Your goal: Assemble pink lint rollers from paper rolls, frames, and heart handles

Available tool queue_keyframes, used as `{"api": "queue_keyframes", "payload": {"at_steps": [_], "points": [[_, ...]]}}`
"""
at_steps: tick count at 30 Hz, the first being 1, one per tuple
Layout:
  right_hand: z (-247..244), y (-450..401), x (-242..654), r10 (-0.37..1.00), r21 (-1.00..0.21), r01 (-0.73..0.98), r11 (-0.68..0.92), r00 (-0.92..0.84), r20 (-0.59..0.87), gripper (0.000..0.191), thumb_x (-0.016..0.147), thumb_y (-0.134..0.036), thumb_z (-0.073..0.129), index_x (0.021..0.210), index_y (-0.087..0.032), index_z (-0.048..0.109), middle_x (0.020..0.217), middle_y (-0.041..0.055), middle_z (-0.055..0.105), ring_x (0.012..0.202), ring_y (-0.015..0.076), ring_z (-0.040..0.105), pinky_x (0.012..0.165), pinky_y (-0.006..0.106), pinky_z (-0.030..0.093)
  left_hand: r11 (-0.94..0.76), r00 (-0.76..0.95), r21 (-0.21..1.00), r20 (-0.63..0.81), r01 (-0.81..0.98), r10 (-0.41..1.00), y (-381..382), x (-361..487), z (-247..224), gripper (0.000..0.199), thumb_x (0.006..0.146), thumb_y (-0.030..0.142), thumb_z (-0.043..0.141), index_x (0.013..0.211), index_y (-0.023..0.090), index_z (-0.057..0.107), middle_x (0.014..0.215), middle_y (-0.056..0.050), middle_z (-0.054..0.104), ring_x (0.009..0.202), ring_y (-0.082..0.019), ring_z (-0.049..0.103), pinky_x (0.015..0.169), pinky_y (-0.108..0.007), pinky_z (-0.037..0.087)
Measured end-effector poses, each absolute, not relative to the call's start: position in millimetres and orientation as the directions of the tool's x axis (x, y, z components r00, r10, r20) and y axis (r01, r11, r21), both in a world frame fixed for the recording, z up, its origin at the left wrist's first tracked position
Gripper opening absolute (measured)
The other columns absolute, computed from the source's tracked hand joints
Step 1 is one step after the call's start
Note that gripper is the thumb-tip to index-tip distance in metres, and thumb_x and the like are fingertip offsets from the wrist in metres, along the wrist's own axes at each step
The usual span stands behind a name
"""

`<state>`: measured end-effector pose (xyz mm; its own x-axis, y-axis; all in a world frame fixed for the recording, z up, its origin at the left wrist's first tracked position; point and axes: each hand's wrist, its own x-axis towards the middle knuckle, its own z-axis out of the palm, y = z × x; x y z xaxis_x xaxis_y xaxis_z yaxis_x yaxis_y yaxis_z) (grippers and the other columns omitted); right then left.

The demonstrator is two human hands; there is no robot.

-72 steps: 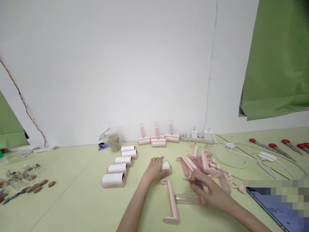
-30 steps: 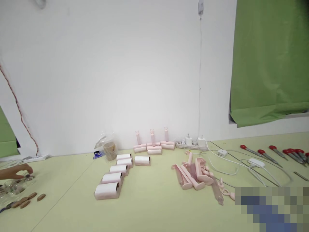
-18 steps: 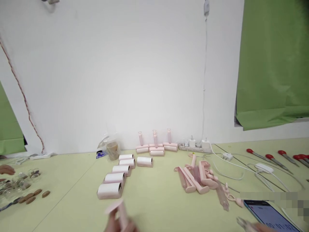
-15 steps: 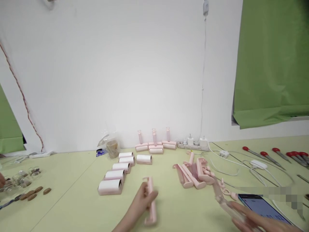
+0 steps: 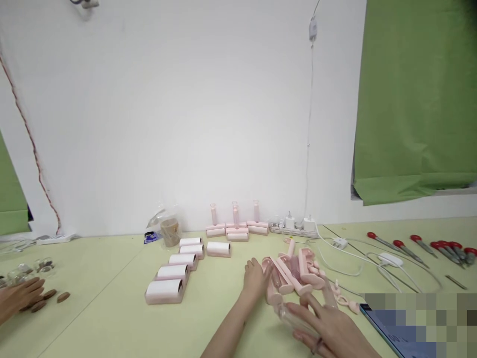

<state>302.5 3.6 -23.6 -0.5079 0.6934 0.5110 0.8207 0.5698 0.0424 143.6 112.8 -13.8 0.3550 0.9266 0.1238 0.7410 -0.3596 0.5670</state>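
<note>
My left hand rests at the left side of a pile of pink plastic parts, its fingers round a pink frame whose end shows below the hand. Closer to the front edge, my right hand grips a clear plastic tube that lies slantwise under its fingers. To the left, several white rolls in pink holders form a slanting row. Against the wall, pink rollers sit with upright handles behind them.
At right are a phone, white cables, a power strip and red-handled tools. Another person's hand is at far left beside brown discs and clear jars. A tape roll stands by the wall.
My left hand has moved right with the pink frame to the pile. My right hand has moved left with the clear tube, beside it. Another person's hand reaches further in.
</note>
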Motion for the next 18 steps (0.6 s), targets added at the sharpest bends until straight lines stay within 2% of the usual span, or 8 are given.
{"api": "queue_keyframes", "payload": {"at_steps": [3,5,7,9,10,12,14,18], "points": [[-14,11,282,0.545,0.280,0.714,0.642,-0.681,0.489,0.036,0.078,-0.014,0.045,0.110,-0.031,0.048,0.078,0.0027,0.060,0.051,0.0160,0.056,0.048,0.026,0.041,-0.306,0.336,0.684,0.095,0.662,0.937,81,123,-13,0.060,0.084,0.053,0.009,0.101,0.010,0.047,0.098,-0.015,0.056,0.093,-0.023,0.052,0.080,-0.037,0.040],[-8,12,266,0.491,0.293,0.652,0.699,-0.736,0.465,0.050,0.077,-0.006,0.041,0.119,-0.033,0.041,0.080,0.0032,0.059,0.054,0.0155,0.055,0.049,0.024,0.040,-0.197,0.436,0.862,-0.031,0.466,0.899,59,110,-17,0.066,0.081,0.058,0.003,0.090,0.014,0.052,0.083,-0.009,0.059,0.075,-0.018,0.057,0.067,-0.032,0.045],[-5,10,254,0.519,0.139,0.632,0.763,-0.726,0.451,0.053,0.074,-0.007,0.044,0.121,-0.031,0.037,0.082,0.0032,0.057,0.061,0.0159,0.056,0.052,0.024,0.041,0.104,0.563,0.985,-0.164,0.137,0.810,41,101,-22,0.064,0.078,0.064,0.010,0.083,0.016,0.052,0.070,-0.005,0.059,0.059,-0.015,0.056,0.053,-0.028,0.045],[-2,7,249,0.631,-0.145,0.644,0.751,-0.638,0.441,0.052,0.070,-0.011,0.049,0.117,-0.028,0.037,0.090,0.0038,0.054,0.073,0.0178,0.055,0.059,0.026,0.043,0.338,0.594,0.932,-0.201,-0.128,0.779,32,95,-27,0.055,0.073,0.068,0.029,0.077,0.017,0.049,0.060,-0.002,0.056,0.046,-0.012,0.051,0.041,-0.023,0.041],[-2,6,249,0.703,-0.299,0.643,0.705,-0.575,0.419,0.050,0.069,-0.014,0.050,0.116,-0.026,0.036,0.095,0.0044,0.052,0.080,0.0181,0.055,0.064,0.026,0.044,0.343,0.558,0.923,-0.194,-0.174,0.807,30,92,-29,0.050,0.070,0.066,0.037,0.074,0.017,0.047,0.054,0.001,0.054,0.039,-0.010,0.047,0.036,-0.021,0.037],[-2,4,253,0.827,-0.553,0.616,0.560,-0.448,0.339,0.035,0.077,-0.021,0.044,0.110,-0.026,0.035,0.100,0.0038,0.050,0.087,0.0168,0.052,0.073,0.026,0.043,0.225,0.445,0.965,-0.146,-0.132,0.884,31,88,-31,0.044,0.068,0.062,0.047,0.068,0.018,0.042,0.044,0.006,0.047,0.029,-0.007,0.037,0.029,-0.018,0.028],[-3,5,257,0.890,-0.700,0.566,0.437,-0.383,0.245,0.016,0.087,-0.028,0.030,0.098,-0.026,0.040,0.091,0.0008,0.050,0.084,0.0145,0.052,0.075,0.024,0.042,0.086,0.364,0.996,-0.088,0.022,0.927,35,84,-30,0.040,0.068,0.058,0.050,0.064,0.019,0.039,0.039,0.010,0.037,0.026,-0.005,0.028,0.027,-0.017,0.021],[-11,9,259,0.913,-0.777,0.505,0.376,-0.346,0.217,0.029,0.090,-0.037,0.021,0.080,-0.024,0.044,0.078,-0.0006,0.048,0.077,0.0149,0.051,0.073,0.024,0.040,-0.103,0.344,0.962,0.010,0.253,0.939,39,78,-32,0.031,0.073,0.044,0.049,0.060,0.019,0.037,0.045,0.010,0.026,0.037,-0.004,0.023,0.036,-0.017,0.018]]}}
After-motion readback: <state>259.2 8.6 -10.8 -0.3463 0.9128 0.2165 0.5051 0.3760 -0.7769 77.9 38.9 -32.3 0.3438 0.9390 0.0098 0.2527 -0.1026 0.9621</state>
